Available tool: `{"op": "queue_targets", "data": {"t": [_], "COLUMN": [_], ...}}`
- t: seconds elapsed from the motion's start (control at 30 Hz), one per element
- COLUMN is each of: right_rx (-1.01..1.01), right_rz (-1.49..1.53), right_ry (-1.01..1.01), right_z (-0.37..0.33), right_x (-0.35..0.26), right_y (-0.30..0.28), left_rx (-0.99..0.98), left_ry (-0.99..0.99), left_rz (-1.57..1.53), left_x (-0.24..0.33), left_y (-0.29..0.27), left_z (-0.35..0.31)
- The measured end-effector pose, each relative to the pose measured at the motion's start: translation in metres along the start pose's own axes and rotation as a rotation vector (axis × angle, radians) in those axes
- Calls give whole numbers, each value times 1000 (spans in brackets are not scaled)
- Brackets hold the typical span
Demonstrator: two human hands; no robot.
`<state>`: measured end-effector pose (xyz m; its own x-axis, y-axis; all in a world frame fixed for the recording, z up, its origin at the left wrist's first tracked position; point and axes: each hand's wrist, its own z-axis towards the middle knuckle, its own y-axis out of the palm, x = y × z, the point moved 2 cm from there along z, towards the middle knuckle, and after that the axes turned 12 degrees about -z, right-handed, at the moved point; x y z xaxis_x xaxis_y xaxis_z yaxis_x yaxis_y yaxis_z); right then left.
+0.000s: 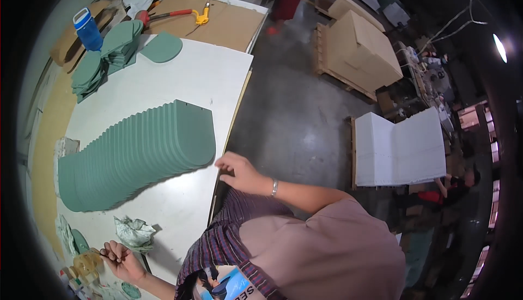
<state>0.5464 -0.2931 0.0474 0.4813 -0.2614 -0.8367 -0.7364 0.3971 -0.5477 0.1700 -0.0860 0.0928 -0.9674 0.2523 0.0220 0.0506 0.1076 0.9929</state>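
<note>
A long row of green round-ended boards (196,131) leans together across the white tabletop (218,76). My right hand (239,173), with a bracelet at the wrist, hovers by the table edge near the row's closest board. Its fingers are loosely bent, the thumb apart, and nothing is in them. At the lower left my left hand (121,261) has its fingers drawn together beside a yellowish translucent container (87,264). Something small and thin may be between the fingertips; I cannot make it out. A crumpled pale cloth (134,231) rests just above this hand.
More green boards (120,44) are stacked at the far left, beside a blue bottle (88,30). A yellow air gun (201,15) with a red hose lies on cardboard. Across the floor stand a pallet of cartons (365,49) and white sheets (403,150), with a person (463,183) behind.
</note>
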Motion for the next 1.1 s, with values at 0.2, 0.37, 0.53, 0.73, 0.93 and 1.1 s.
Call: {"op": "queue_targets", "data": {"t": [0.2, 0.37, 0.53, 0.73, 0.93, 1.1], "right_rx": [62, -52, -346, -595, -596, -550], "right_rz": [-209, -192, -59, -51, -84, -85], "right_ry": [-142, -268, -364, -345, -290, -420], "right_z": [85, 156, 204, 223, 227, 236], "right_x": [37, 67, 73, 70, 77, 87], "right_y": [-62, -72, -54, -39, -29, -23], "left_rx": [-46, 8, 74, 183, 288, 318], "left_ry": [4, 150, 188, 159, 184, 208], "left_rz": [48, 152, 253, 286, 485, 558], "left_x": [-76, -130, -179, -208, -219, -219], "left_y": [10, 15, 22, 25, 21, 17], "left_z": [-3, -4, -9, -3, 11, 26]}}
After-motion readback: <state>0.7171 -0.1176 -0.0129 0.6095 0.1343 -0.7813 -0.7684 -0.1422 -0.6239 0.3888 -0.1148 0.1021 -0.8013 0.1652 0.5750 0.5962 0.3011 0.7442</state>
